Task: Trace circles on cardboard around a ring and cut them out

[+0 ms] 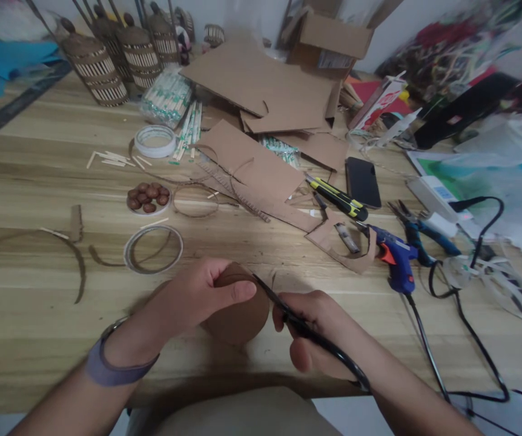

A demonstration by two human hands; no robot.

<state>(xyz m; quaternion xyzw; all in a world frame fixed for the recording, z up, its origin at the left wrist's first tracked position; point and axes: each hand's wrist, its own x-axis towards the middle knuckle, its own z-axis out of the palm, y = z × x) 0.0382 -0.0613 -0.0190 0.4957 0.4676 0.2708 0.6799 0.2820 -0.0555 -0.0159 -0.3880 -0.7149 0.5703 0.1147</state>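
Observation:
Near the table's front edge, my left hand pinches a rounded piece of brown cardboard, with the thumb lying over its top. My right hand is wrapped round black scissors. Their blades point up and left and meet the cardboard's upper right edge. A thin curved sliver stands up just beyond the blade tips. Beyond my left hand lies a roll of tape, and a shallow dish of round brown balls sits farther back.
Right of my hands lie a blue glue gun with its cord, pliers, a yellow-black utility knife and a phone. Cardboard sheets pile up at the back. Small lantern-like pieces stand at the back left.

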